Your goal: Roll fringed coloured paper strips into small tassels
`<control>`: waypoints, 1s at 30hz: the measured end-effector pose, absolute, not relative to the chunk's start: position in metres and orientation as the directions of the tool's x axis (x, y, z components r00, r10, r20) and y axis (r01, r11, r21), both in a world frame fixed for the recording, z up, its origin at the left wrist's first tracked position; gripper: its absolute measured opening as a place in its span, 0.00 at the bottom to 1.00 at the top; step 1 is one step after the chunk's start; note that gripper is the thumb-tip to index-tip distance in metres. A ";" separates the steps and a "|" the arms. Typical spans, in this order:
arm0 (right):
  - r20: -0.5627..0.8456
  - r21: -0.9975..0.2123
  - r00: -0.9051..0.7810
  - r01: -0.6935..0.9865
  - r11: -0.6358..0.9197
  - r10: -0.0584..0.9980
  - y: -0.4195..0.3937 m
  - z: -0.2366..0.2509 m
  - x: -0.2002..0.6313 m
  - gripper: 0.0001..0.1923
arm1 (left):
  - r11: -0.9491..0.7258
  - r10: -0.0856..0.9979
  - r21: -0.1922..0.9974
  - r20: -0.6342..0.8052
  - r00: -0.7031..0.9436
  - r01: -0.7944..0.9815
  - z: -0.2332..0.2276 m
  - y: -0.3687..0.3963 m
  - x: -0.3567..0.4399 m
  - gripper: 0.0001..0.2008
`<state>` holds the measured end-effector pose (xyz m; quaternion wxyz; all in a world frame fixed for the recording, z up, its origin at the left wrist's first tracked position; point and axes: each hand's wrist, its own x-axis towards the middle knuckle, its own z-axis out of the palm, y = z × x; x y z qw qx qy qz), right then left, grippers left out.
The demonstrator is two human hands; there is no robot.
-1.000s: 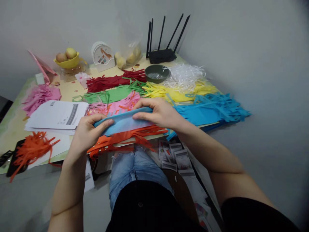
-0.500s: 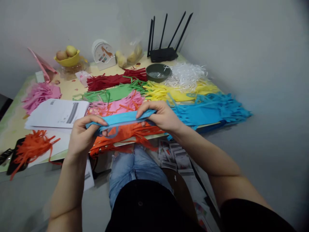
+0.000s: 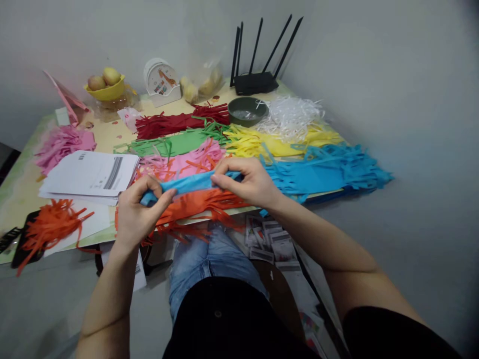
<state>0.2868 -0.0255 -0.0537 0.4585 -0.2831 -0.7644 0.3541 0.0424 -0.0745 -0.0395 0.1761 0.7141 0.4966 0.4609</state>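
My left hand (image 3: 136, 212) and my right hand (image 3: 249, 182) both grip a blue paper piece (image 3: 189, 183), folded or rolled into a narrow band, above the table's front edge. The left hand pinches its left end, the right hand its right end. Right under it lies an orange fringed paper sheet (image 3: 200, 204) that hangs over the table edge. Behind it a pink fringed sheet (image 3: 187, 162) lies flat.
The table (image 3: 20, 192) holds fringed paper sheets: blue (image 3: 325, 169), yellow (image 3: 262, 142), green (image 3: 168, 144), dark red (image 3: 175, 122). White shreds (image 3: 290, 112), a green bowl (image 3: 247, 110), a black router (image 3: 258, 82), printed papers (image 3: 90, 172), orange strips (image 3: 47, 227) and a fruit bowl (image 3: 107, 89) stand around.
The blue paper went from a broad flat piece to a narrow band. My left hand moved right toward my right hand, and both lifted a little.
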 end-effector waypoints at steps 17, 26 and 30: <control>0.374 -0.764 -0.460 0.338 0.549 0.805 -0.028 -0.042 0.289 0.09 | -0.209 0.968 0.836 0.102 0.231 0.508 -0.020 -0.062 0.041 0.10; 0.246 -0.967 -0.437 -0.048 0.251 0.865 -0.028 -0.051 0.284 0.10 | -0.074 0.994 0.994 0.066 0.090 0.080 -0.031 -0.070 0.043 0.12; 0.239 -0.965 -0.446 -0.207 0.160 0.863 -0.027 -0.053 0.281 0.09 | -0.056 0.996 0.995 0.062 0.063 -0.087 -0.034 -0.071 0.043 0.04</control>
